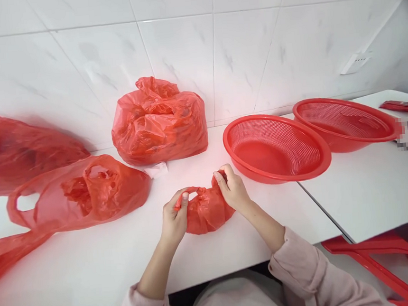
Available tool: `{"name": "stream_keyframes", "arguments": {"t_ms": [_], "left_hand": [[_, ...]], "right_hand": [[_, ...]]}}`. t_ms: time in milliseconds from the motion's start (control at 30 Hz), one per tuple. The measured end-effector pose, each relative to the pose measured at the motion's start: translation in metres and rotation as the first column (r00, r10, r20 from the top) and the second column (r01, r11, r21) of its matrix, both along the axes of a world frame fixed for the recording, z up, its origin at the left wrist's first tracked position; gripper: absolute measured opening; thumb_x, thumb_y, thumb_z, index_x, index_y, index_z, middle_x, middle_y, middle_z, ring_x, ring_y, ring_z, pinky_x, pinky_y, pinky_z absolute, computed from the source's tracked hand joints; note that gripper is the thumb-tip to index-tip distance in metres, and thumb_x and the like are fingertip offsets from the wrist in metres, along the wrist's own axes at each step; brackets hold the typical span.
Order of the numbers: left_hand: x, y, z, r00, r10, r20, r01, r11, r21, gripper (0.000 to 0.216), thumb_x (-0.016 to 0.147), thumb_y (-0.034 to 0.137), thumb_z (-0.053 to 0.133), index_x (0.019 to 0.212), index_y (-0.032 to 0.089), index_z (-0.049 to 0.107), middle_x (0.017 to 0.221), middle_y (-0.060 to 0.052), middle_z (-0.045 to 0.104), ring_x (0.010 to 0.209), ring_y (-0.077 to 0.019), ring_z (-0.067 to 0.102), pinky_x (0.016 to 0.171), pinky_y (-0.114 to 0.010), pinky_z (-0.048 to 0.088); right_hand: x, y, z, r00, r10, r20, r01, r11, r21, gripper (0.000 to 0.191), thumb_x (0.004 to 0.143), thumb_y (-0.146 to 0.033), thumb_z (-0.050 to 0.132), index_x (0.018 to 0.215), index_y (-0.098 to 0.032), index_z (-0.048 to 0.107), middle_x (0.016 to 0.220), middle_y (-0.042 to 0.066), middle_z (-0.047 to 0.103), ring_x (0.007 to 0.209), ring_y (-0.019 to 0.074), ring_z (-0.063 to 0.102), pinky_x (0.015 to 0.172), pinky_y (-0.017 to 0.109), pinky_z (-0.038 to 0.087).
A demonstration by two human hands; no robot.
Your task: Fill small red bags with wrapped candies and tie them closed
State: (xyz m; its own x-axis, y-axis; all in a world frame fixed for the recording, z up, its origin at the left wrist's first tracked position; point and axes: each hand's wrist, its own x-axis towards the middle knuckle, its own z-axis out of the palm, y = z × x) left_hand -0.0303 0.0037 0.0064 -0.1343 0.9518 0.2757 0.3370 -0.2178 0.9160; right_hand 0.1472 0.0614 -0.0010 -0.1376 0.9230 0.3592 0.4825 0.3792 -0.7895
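A small red plastic bag (206, 212) lies on the white table (93, 277) right in front of me. My left hand (174, 218) pinches its left handle loop, fingers closed on the plastic. My right hand (232, 188) grips the bag's right end in the same way. The bag is bunched and bulging between the two hands. What is inside it is hidden.
A filled red bag (160, 121) stands by the tiled wall. An open red bag (82, 192) lies at left, another red bag (14, 150) behind it. Two red colander baskets (277, 146) (346, 121) sit at right. A red stool (385, 261) stands below the table's edge.
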Motion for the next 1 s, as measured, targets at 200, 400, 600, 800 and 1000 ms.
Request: {"name": "stream_keyframes", "arguments": {"t_ms": [200, 400, 600, 800, 1000], "left_hand": [[0.001, -0.008, -0.017, 0.993, -0.031, -0.114, 0.028, 0.999, -0.031, 0.035, 0.097, 0.041, 0.042, 0.106, 0.023, 0.071, 0.112, -0.006, 0.072, 0.104, -0.0226, 0.066, 0.091, -0.034, 0.052], [0.02, -0.015, -0.044, 0.952, -0.101, -0.289, 0.07, 0.991, -0.118, 0.031, 0.097, 0.033, 0.042, 0.111, 0.03, 0.069, 0.108, -0.001, 0.074, 0.093, -0.0214, 0.07, 0.079, -0.034, 0.055], [0.022, -0.013, -0.058, 0.897, -0.092, -0.433, 0.028, 0.988, -0.152, 0.033, 0.095, 0.025, 0.042, 0.116, 0.029, 0.067, 0.111, -0.001, 0.073, 0.089, -0.0214, 0.07, 0.077, -0.034, 0.053], [0.024, -0.014, -0.065, 0.859, -0.08, -0.506, 0.007, 0.989, -0.145, 0.034, 0.095, 0.026, 0.042, 0.119, 0.027, 0.066, 0.105, -0.002, 0.075, 0.081, -0.021, 0.069, 0.066, -0.031, 0.05], [0.022, -0.013, -0.058, 0.875, -0.099, -0.474, 0.034, 0.989, -0.144, 0.032, 0.096, 0.027, 0.041, 0.116, 0.027, 0.065, 0.106, 0.0, 0.074, 0.083, -0.0185, 0.069, 0.07, -0.029, 0.05]], "right_hand": [[0.007, -0.015, -0.023, 0.984, -0.025, 0.175, 0.023, 1.0, 0.013, 0.019, 0.097, -0.041, 0.038, 0.093, -0.025, 0.047, 0.087, 0.006, 0.068, 0.076, 0.0244, 0.063, 0.07, 0.035, 0.041], [0.011, -0.041, -0.046, 0.95, 0.076, 0.304, -0.054, 0.995, -0.08, 0.018, 0.098, -0.035, 0.036, 0.094, -0.025, 0.05, 0.083, 0.004, 0.069, 0.071, 0.0224, 0.064, 0.062, 0.032, 0.041], [0.012, -0.039, -0.056, 0.937, 0.08, 0.34, -0.041, 0.992, -0.121, 0.02, 0.099, -0.035, 0.033, 0.093, -0.024, 0.049, 0.077, 0.001, 0.067, 0.065, 0.0198, 0.061, 0.058, 0.029, 0.037], [0.01, -0.037, -0.062, 0.949, 0.074, 0.307, -0.031, 0.989, -0.143, 0.021, 0.097, -0.034, 0.034, 0.091, -0.023, 0.051, 0.072, 0.001, 0.064, 0.061, 0.0185, 0.056, 0.057, 0.028, 0.032], [0.013, -0.036, -0.059, 0.992, 0.06, 0.113, -0.036, 0.978, -0.205, 0.019, 0.093, -0.04, 0.044, 0.083, -0.024, 0.049, 0.067, -0.002, 0.059, 0.059, 0.0162, 0.053, 0.059, 0.027, 0.035]]}}
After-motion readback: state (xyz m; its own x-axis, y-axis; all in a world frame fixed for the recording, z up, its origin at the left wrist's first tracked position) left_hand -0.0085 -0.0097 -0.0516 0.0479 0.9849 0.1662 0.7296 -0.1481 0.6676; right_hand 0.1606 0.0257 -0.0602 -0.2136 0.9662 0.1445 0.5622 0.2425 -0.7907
